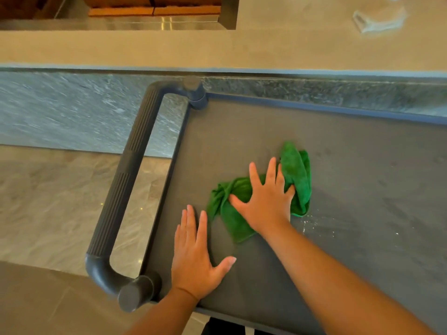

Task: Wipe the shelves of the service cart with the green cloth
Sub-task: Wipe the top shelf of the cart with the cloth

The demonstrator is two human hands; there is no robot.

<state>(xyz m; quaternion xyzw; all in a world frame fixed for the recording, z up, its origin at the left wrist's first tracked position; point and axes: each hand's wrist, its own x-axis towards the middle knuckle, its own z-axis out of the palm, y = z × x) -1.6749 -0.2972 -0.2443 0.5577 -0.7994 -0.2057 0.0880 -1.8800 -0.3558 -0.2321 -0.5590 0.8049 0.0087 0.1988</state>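
Observation:
The dark grey top shelf (pixel 362 177) of the service cart fills the right half of the view. A crumpled green cloth (pixel 296 170) lies on it near the left end. My right hand (pixel 266 197) presses flat on the cloth with fingers spread and straight. My left hand (pixel 196 257) rests flat on the bare shelf near the front left corner, fingers straight, thumb out, holding nothing. A wet, speckled patch (pixel 314 226) shows on the shelf just right of my right wrist.
The cart's ribbed dark handle (pixel 123 180) curves round the left end of the shelf. A stone-fronted counter (pixel 72 112) with a beige top (pixel 290 49) runs along the far side. Tiled floor (pixel 48 209) lies to the left.

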